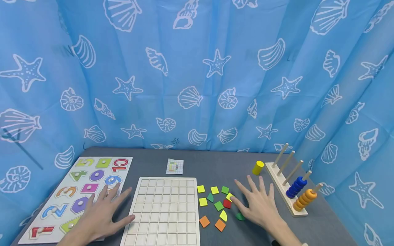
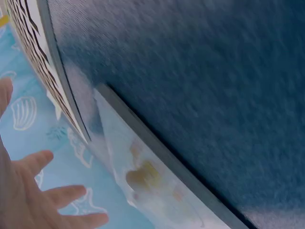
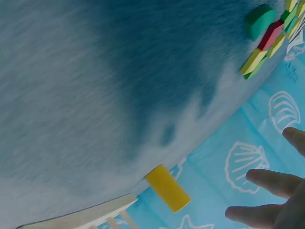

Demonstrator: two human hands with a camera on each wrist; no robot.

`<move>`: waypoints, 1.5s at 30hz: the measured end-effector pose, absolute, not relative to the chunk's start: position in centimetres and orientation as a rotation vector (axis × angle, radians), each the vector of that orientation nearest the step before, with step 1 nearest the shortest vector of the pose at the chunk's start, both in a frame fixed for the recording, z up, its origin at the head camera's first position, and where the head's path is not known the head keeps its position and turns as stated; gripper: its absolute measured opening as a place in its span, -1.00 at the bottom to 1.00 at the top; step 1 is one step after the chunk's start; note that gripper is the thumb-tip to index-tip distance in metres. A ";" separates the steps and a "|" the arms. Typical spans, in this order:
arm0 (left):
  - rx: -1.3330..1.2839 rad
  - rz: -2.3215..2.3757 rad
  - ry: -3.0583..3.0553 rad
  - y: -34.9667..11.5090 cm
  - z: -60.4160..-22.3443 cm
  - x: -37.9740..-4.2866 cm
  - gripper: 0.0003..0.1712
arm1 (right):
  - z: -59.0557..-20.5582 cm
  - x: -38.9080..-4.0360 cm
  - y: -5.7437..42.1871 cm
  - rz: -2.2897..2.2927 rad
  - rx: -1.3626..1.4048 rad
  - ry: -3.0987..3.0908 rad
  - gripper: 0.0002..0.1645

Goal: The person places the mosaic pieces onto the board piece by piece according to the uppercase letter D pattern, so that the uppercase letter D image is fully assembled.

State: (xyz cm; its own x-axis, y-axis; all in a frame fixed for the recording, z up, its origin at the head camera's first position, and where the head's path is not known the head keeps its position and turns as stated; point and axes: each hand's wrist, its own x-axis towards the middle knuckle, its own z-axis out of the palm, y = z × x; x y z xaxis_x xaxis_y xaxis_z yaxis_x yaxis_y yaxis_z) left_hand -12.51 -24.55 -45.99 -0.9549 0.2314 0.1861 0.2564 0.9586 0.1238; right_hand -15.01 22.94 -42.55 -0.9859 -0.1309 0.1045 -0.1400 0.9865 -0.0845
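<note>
2 hands (image 1: 100, 213) (image 1: 260, 205), splayed, 1 grid board (image 1: 166, 212), 2 orange sqs (image 1: 204, 221) (image 1: 220, 225), 1 red sq (image 1: 227, 204)

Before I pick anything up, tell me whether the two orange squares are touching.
Apart. The head view shows grey tabletop between the left orange square and the right orange square, their nearest corners not meeting.

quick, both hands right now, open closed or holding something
Left hand: open, spread wide, holding nothing.
Right hand: open, spread wide, holding nothing.

The grid board (image 1: 164, 211) is cream, the curtain (image 1: 197, 77) blue.
</note>
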 end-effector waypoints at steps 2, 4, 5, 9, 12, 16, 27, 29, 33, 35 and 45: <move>-0.401 -0.260 -2.970 -24.3 -46.0 -12.3 0.02 | -42.5 -15.2 22.4 0.174 0.229 -3.029 -0.23; -0.447 -0.322 -3.006 -24.0 -46.0 -12.1 0.03 | -42.5 -15.4 21.9 0.202 0.252 -3.019 -0.24; -0.472 -0.350 -3.022 -24.0 -46.0 -12.1 0.03 | -42.5 -15.5 21.7 0.214 0.264 -3.015 -0.24; -0.570 -0.435 -3.057 -23.8 -46.0 -11.9 0.06 | -42.4 -15.9 20.5 0.247 0.322 -3.003 -0.26; -0.602 -0.459 -3.098 -23.7 -46.1 -11.8 0.11 | -42.3 -16.3 19.7 0.290 0.356 -3.008 -0.27; -0.595 -0.526 -3.196 -23.6 -46.1 -11.7 0.16 | -42.3 -16.8 18.8 0.369 0.389 -3.022 -0.30; -0.717 -0.633 -3.253 -24.3 -46.7 -11.8 0.26 | -42.9 -17.8 17.2 0.429 0.464 -3.038 -0.33; -0.756 -0.580 -3.221 -24.4 -46.8 -11.8 0.27 | -43.1 -17.8 17.1 0.424 0.474 -3.036 -0.34; -0.801 -0.463 -3.156 -24.4 -47.0 -11.7 0.28 | -43.6 -18.0 17.3 0.436 0.482 -3.034 -0.37; -0.806 -0.440 -3.145 -24.4 -47.1 -11.7 0.28 | -43.9 -18.2 17.5 0.452 0.477 -3.038 -0.38; -0.811 -0.455 -3.144 -24.5 -47.0 -11.7 0.28 | -44.3 -19.6 18.9 0.572 0.329 -3.101 -0.47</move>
State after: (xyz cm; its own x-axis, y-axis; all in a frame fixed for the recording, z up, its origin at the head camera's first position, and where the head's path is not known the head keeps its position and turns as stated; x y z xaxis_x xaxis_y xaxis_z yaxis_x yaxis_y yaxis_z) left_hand -11.75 -24.45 -46.98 -0.8690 0.4909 -0.0623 0.4531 0.8400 0.2986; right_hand -19.61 18.91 -44.30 -0.9781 -0.2079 0.0093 -0.1976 0.9133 -0.3561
